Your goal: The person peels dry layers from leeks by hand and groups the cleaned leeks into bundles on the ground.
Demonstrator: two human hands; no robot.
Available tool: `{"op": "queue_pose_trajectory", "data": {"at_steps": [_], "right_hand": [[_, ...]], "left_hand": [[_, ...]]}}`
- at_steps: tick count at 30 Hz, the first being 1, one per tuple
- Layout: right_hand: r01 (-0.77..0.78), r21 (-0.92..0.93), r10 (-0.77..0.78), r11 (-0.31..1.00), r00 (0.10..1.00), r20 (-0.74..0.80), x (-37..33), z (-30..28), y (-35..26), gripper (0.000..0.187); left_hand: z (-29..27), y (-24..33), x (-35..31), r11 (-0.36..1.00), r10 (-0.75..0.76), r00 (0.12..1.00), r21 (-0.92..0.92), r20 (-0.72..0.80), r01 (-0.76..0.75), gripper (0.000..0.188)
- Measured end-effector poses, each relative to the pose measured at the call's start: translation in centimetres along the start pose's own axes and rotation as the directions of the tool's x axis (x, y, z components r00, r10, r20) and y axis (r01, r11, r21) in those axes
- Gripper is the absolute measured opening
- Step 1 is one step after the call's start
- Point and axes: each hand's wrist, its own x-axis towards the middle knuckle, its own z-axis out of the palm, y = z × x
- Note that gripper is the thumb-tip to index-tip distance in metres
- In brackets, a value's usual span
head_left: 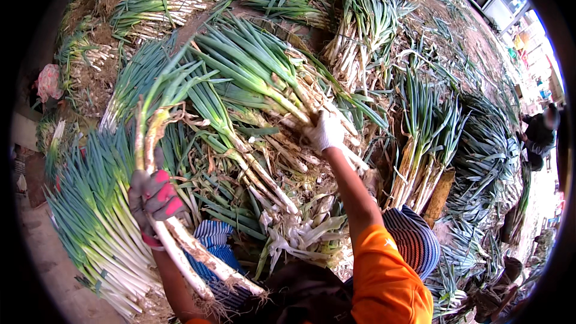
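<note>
My left hand (153, 198), in a grey and red glove, is closed round two long green onions (180, 258). Their white stalks and stringy roots hang down toward my lap, and the green tops reach up past the hand. My right hand (327, 132), in a white glove, is stretched forward and closed on the stalks of green onions in a loose bunch (258, 72). Its fingertips are partly hidden among the soil-stained stalks. Between my hands lie several more green onions (252, 162) with dry, dirty outer leaves.
Cleaned green onions (102, 216) with white stalks are stacked at my left. Peeled husks (300, 234) heap up before my lap. An upright bundle (420, 138) stands at the right, with more piles beyond it. A person (540, 135) is at the far right.
</note>
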Motion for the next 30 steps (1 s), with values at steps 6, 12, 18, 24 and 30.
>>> {"op": "queue_pose_trajectory", "data": {"at_steps": [6, 12, 18, 24, 30], "right_hand": [[0.380, -0.052, -0.375, 0.923, 0.865, -0.334, -8.4, 10.7, 0.4, 0.041], [0.460, -0.235, -0.510, 0.856, 0.825, -0.242, -12.4, 13.8, 2.3, 0.040], [0.454, -0.340, -0.531, 0.824, 0.828, -0.182, -8.8, 12.8, 4.9, 0.046], [0.506, -0.272, -0.530, 0.819, 0.848, -0.017, -7.8, 11.1, 3.2, 0.059], [0.504, -0.186, -0.511, 0.844, 0.859, 0.007, -8.4, 14.9, 2.3, 0.048]], "left_hand": [[-1.1, -0.1, 0.5, 0.993, -0.057, 0.997, 0.110, 0.060, 0.050, 0.053], [-1.5, -0.8, 1.0, 0.990, -0.081, 0.995, 0.108, -0.058, 0.087, 0.052], [-3.0, -0.8, 1.5, 0.992, -0.084, 0.996, 0.097, -0.023, 0.086, 0.048], [-3.8, -2.1, 1.0, 0.985, -0.078, 0.989, 0.144, -0.126, 0.096, 0.045], [-4.5, -3.6, 1.7, 0.943, -0.120, 0.919, 0.245, -0.376, 0.223, 0.038]]}}
